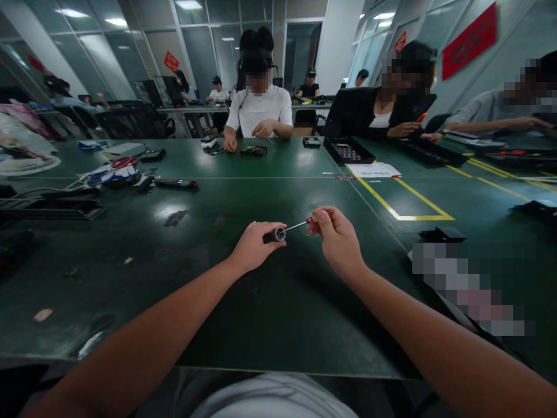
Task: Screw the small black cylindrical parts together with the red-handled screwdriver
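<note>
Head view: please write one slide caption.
Left hand holds a dark cylinder, right hand a thin-shafted screwdriver at its open end, over a green table.

The left hand (256,247) holds a cylinder (279,234) above the table (261,325); at its right, the right hand (343,238) holds a tool (310,220) whose shaft meets the cylinder's open end (how far inside, I cannot tell). Farther left, scissors (125,163) lie on a heap. Behind the right hand, a paper sheet (374,170) lies before a tray (348,152).
</note>
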The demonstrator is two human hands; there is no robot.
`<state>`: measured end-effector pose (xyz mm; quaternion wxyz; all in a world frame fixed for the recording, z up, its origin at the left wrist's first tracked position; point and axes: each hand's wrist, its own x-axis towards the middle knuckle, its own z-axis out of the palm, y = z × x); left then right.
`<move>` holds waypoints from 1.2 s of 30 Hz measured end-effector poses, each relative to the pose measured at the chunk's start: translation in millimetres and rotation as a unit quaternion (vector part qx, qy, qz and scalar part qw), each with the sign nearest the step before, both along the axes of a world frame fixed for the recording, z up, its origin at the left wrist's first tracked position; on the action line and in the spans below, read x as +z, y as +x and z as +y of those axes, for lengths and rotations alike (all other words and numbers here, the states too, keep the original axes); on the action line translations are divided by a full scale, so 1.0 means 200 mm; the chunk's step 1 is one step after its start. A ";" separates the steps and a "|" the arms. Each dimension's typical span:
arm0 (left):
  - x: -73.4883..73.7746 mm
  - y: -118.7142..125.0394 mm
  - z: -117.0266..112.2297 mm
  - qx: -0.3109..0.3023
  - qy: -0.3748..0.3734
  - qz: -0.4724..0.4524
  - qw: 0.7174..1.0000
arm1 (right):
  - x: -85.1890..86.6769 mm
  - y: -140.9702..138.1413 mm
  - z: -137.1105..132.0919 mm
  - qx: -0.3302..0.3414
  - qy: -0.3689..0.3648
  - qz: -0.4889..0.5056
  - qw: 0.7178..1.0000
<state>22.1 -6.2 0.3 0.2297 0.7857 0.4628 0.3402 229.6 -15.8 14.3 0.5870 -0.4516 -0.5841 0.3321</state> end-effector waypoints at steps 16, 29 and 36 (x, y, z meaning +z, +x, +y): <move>-0.02 -0.01 0.01 0.002 0.000 -0.009 1.000 | 0.07 -0.01 -0.12 -0.009 0.078 -0.168 0.983; -0.02 -0.02 0.01 0.011 -0.003 0.004 1.000 | 0.10 -0.01 -0.11 -0.012 0.096 -0.211 0.973; -0.02 -0.02 0.01 0.003 0.000 0.012 1.000 | 0.06 -0.02 -0.09 -0.008 0.060 -0.139 0.988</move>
